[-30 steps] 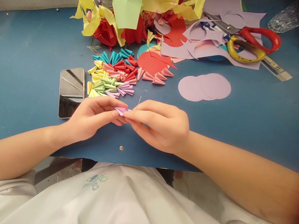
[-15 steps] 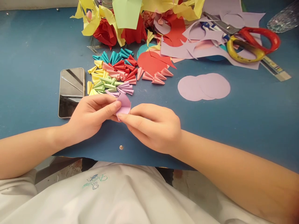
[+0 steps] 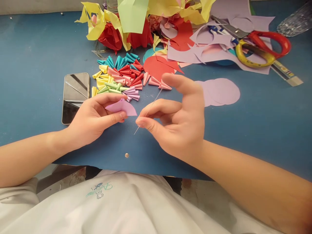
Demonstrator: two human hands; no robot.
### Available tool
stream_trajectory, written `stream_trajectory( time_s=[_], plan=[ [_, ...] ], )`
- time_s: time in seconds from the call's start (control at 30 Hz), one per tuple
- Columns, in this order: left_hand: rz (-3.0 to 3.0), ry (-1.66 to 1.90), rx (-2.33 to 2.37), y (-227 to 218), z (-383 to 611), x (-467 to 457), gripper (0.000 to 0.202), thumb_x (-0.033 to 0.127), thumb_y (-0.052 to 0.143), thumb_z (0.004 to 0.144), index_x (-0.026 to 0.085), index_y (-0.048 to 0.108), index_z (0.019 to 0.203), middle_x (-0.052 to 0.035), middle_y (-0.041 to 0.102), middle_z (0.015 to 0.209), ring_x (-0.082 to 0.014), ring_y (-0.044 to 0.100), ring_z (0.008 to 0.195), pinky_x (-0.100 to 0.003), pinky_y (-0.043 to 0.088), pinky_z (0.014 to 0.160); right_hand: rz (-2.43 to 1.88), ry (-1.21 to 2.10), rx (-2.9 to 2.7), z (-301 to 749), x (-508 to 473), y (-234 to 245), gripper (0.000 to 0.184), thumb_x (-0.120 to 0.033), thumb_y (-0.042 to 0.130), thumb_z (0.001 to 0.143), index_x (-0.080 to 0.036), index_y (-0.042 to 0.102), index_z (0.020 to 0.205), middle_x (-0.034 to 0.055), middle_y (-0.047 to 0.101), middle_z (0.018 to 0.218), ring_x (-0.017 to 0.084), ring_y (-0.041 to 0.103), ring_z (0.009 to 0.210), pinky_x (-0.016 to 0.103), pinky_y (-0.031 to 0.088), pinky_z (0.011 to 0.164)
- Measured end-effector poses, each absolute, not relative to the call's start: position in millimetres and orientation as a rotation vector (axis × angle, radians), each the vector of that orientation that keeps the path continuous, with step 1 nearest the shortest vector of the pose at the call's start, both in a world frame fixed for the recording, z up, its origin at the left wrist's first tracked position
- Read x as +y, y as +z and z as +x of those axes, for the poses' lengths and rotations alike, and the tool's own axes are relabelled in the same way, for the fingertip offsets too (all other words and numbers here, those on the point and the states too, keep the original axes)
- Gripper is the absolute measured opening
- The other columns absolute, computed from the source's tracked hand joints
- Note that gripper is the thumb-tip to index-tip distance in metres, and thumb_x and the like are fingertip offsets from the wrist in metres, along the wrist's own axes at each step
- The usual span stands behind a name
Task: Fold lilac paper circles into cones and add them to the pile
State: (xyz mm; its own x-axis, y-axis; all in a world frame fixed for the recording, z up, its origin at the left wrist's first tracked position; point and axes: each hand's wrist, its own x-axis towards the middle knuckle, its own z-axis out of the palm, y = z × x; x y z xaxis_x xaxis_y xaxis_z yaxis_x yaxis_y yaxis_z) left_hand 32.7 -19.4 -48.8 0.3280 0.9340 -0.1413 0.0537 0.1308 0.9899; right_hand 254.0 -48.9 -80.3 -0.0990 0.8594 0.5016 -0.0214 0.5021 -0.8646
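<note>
Blue table [image 3: 255, 139] under everything. Scrap paper pile [image 3: 181, 45] along the far side, yellow, red, purple. Right hand [image 3: 180, 120]: thumb and curled finger pinched tight on a thin rod [image 3: 154, 101], index finger raised well away from the thumb; hand near the paper, not on it. Left hand [image 3: 95, 115]: narrow grip, thumb below and index finger above, holding purple paper [image 3: 128, 109] over the near-middle of the table, just in front of the cones. Scissors [image 3: 243, 34] on the scraps, upper right. Paper cones [image 3: 124, 73], mixed colours, heaped beyond the left hand. Purple discs [image 3: 220, 92] overlapping, partly behind the right hand. Phone [image 3: 76, 97] flat, just beside the left hand.

Vs half a second ago: right hand was on the paper's near edge, now off it, opened up, and covering part of the discs. Left hand grips about the same place. Paper stood folded up between both hands; now a spread fan with a small curl at its top edge. Rod was mostly hidden, now shows at both ends, slanting, lower tip toward the person.
</note>
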Motion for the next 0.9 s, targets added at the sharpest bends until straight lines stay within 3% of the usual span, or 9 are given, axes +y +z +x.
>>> stream_trajectory(
  time_s=[0.1,0.23,0.4,0.73,0.9],
  plan=[
    [1.375,0.831,1.063,-47,35,-21,0.03,0.025,0.094,0.084,0.021,0.08,0.11,-0.0047,0.082,0.101,-0.0204,0.079,0.091,-0.03,0.068,0.081,-0.862,1.033,-1.397,254,-46,-77,0.028,-0.036,0.09,0.091,-0.029,0.068,0.109,-0.0021,0.077,0.085,0.018,0.077,0.076,0.033,0.069,0.07],
    [1.407,0.797,0.99,-44,39,-24,0.015,0.015,0.086,0.086,0.02,0.076,0.096,-0.0024,0.079,0.094,-0.0164,0.077,0.087,-0.027,0.067,0.081,-0.785,1.118,-1.317,253,-41,-77,0.025,-0.037,0.093,0.089,-0.026,0.071,0.084,-0.0019,0.076,0.082,0.015,0.074,0.076,0.031,0.067,0.07],
    [1.4,0.744,0.964,-43,39,-26,0.012,0.016,0.086,0.086,0.021,0.077,0.093,-0.0018,0.077,0.087,-0.0162,0.075,0.08,-0.028,0.066,0.075,-0.833,1.163,-1.28,251,-39,-80,0.032,-0.047,0.097,0.082,-0.026,0.074,0.083,-0.0011,0.076,0.082,0.015,0.072,0.073,0.03,0.067,0.064],
    [1.549,0.694,1.044,-43,38,-26,0.016,0.022,0.088,0.084,0.018,0.08,0.097,-0.0031,0.081,0.09,-0.0173,0.075,0.079,-0.026,0.062,0.07,-0.873,1.255,-1.279,255,-38,-79,0.033,-0.044,0.102,0.075,-0.024,0.076,0.081,-0.0013,0.08,0.078,0.016,0.075,0.066,0.032,0.07,0.065],
    [1.544,0.715,1.025,-43,37,-24,0.017,0.021,0.088,0.084,0.019,0.076,0.096,-0.0028,0.08,0.093,-0.017,0.074,0.082,-0.025,0.06,0.071,-0.922,1.327,-1.29,256,-37,-78,0.032,-0.051,0.097,0.082,-0.024,0.08,0.089,0.0002,0.081,0.083,0.016,0.078,0.07,0.032,0.071,0.068]
  ],
)
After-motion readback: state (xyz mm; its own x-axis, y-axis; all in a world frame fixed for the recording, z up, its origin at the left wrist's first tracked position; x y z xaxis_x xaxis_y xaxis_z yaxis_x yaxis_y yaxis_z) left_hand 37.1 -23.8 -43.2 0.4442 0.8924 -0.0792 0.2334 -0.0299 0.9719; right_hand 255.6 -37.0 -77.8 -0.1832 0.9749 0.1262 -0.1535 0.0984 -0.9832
